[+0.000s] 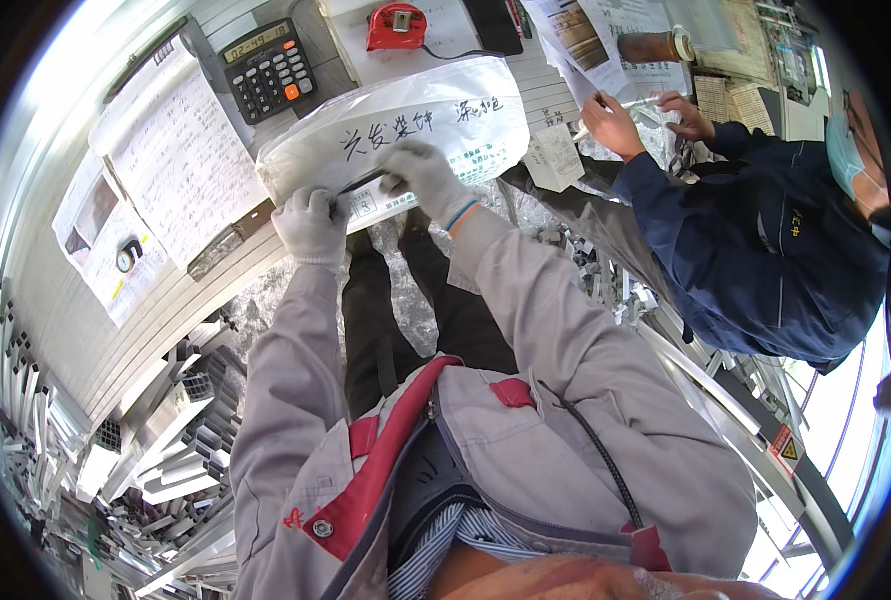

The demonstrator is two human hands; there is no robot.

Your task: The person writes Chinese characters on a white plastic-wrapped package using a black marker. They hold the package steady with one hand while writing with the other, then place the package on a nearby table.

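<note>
A slim dark pen (363, 181) runs between my two white-gloved hands, over the near edge of a large whitish plastic bag (495, 125) on the worktop. The fingers of my left hand (312, 222) are closed at the pen's left end. My right hand (422, 178) grips its other end, and the fingers hide that tip. Bold dark handwriting crosses the bag's face, with smaller green print beneath it. The bag's lower edge overhangs the worktop's front, above my legs.
A black calculator (265, 72), a handwritten pad (175, 150) and a red tape measure (397, 26) lie around the bag. At right, a masked co-worker (765, 240) in dark blue handles papers. Metal profiles (180, 430) crowd the lower left. A brown cylinder (653, 47) lies at the back.
</note>
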